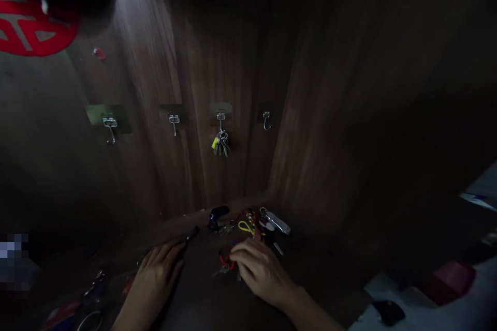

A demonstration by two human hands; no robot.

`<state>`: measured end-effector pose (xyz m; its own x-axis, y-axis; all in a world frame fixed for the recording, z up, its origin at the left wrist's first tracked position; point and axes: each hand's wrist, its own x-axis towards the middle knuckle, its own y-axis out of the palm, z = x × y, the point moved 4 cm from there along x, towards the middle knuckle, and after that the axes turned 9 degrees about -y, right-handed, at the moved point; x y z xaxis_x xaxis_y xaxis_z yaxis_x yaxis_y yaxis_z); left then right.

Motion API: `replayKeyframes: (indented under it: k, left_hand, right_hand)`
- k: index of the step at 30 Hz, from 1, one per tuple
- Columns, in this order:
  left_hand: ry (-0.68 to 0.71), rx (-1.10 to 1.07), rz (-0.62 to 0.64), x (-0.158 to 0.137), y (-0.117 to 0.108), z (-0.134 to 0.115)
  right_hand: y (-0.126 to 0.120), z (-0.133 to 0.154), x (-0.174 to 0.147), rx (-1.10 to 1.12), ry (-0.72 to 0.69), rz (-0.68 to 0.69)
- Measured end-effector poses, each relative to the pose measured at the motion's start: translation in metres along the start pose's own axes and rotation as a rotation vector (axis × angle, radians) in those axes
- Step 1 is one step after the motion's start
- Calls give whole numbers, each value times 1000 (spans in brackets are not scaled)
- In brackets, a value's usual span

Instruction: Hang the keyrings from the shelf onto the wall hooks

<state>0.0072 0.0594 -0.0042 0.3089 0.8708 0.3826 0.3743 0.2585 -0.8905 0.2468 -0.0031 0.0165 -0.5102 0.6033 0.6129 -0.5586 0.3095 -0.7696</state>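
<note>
1. Red-corded keys (pixel 224 269): at the right hand's (pixel 262 271) fingertips, above or on dark surface (pixel 202 302), can't tell which.
2. Right hand: fingers curled at the cord; can't tell if pinching.
3. Left hand (pixel 159 271): palm down, fingers side by side; grip unclear.
4. Silver pocketknife (pixel 279 223) beyond right hand.
5. Key bunch (pixel 222 145) hangs on hook (pixel 221 116).

The cord (pixel 222 259) is red, the key tag (pixel 214 143) yellow, the wall (pixel 229 181) brown-grained.
</note>
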Motion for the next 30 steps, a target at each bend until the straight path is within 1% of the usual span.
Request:
replayKeyframes:
  k: [4,6,7,8,10,13,15,17,19,21,23,25,27,28,30]
  left_hand:
    - [4,-2,-2,1,2,1]
    - [0,3,6,1,1,0]
    - [-3,5,8,1,0,-1]
    - [-5,7,9,1,0,-2]
    - [-9,14,12,1,-1,-2]
    - [-1,21,15,1,0,-1]
    - [7,24,14,1,1,0]
    - [10,27,12,1,3,1]
    - [15,25,9,0,3,2]
    - [19,22,8,0,3,1]
    - [16,24,13,0,2,0]
    - [7,27,22,0,1,-2]
    - [1,26,27,0,0,-3]
    - [-2,26,29,0,-1,-3]
    - [-6,26,29,0,-1,-3]
  right_hand:
    - [-14,-30,-9,-157,266,-181]
    - [-19,-40,-14,-200,356,-207]
    - [-19,-42,-15,-201,366,-190]
    - [-17,-41,-15,-188,350,-160]
    - [-12,-33,-12,-128,261,-75]
    - [0,-9,-5,-12,86,68]
    - [6,7,-2,42,6,150]
    - [9,18,0,65,-47,198]
    - [8,24,2,66,-83,213]
    - [6,24,3,58,-87,187]
    - [1,16,4,36,-38,113]
    - [-6,2,0,-29,65,-16]
    - [-16,-17,-7,-137,205,-158]
    - [-20,-26,-12,-191,277,-208]
    - [-24,-41,-22,-264,403,-236]
